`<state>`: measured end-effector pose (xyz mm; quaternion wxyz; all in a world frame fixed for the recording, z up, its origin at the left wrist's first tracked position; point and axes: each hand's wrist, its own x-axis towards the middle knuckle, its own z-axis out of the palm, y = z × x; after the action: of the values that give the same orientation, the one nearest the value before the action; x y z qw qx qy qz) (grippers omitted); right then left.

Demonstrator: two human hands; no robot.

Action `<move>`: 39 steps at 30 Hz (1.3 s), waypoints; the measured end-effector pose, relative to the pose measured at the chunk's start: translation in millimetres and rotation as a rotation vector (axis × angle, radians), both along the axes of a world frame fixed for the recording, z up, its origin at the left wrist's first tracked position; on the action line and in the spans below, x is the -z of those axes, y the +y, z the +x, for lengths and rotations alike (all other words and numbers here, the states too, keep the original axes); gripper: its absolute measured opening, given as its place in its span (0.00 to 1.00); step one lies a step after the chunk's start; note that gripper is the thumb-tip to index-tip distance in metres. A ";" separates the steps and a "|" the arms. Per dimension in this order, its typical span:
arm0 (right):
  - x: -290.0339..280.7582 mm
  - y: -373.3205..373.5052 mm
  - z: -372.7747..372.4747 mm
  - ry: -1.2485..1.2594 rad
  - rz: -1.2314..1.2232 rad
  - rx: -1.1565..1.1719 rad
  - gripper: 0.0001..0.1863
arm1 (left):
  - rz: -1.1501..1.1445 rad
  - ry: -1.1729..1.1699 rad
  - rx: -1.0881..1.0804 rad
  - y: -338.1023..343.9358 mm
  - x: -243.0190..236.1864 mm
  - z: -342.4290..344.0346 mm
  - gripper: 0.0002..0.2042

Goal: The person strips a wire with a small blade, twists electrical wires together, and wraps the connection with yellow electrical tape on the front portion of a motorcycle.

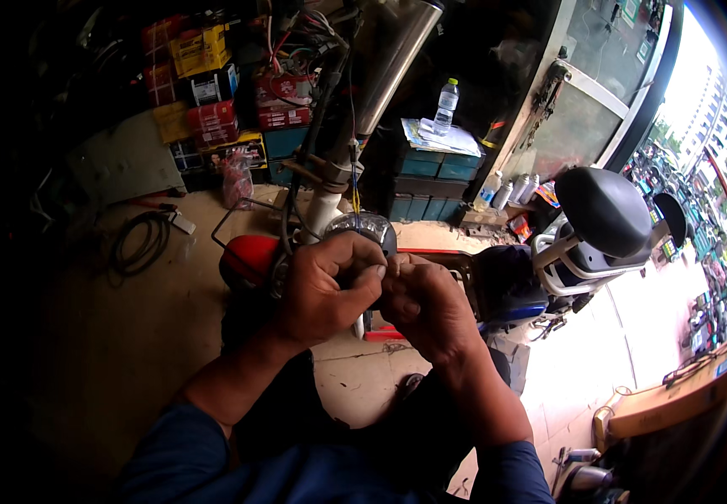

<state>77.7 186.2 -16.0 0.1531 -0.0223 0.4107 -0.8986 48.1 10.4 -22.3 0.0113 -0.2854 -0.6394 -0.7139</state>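
My left hand [330, 290] and my right hand [431, 307] meet in front of the scooter's round headlamp [370, 225]. The fingertips of both are pinched close together, and whatever lies between them is too small or hidden to name. Thin yellow and blue wires [356, 197] hang down just behind my left hand's fingers. Above them a shiny metal tube [401, 67] slants up from the white steering column [323, 210]. A bundle of coloured wires [284, 50] spills out near the top. Left of my hands shows a red fender [250, 259].
A black padded seat [605, 210] stands at the right. Behind, a water bottle [445, 107] rests on papers over teal batteries [431, 164]. Boxes [212, 122] are stacked at the back left. A coiled cable [141, 244] lies on the floor. A cardboard box [670, 410] sits lower right.
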 end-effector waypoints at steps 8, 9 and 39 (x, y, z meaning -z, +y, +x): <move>-34.5 21.9 32.6 0.363 -0.230 0.033 0.13 | 0.053 -0.095 -0.188 -20.9 27.3 -21.2 0.04; -45.8 32.6 36.7 0.571 -0.337 0.062 0.12 | 0.046 -0.047 -0.152 -12.9 21.3 -19.1 0.04; 45.5 19.7 24.7 0.594 1.450 0.250 0.26 | 0.202 -0.363 0.045 -7.0 12.2 -18.9 0.24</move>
<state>102.4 205.9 -61.5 -0.0887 -0.1094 0.9166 -0.3741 29.2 3.5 -34.5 -0.0914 -0.1640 -0.5494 -0.8142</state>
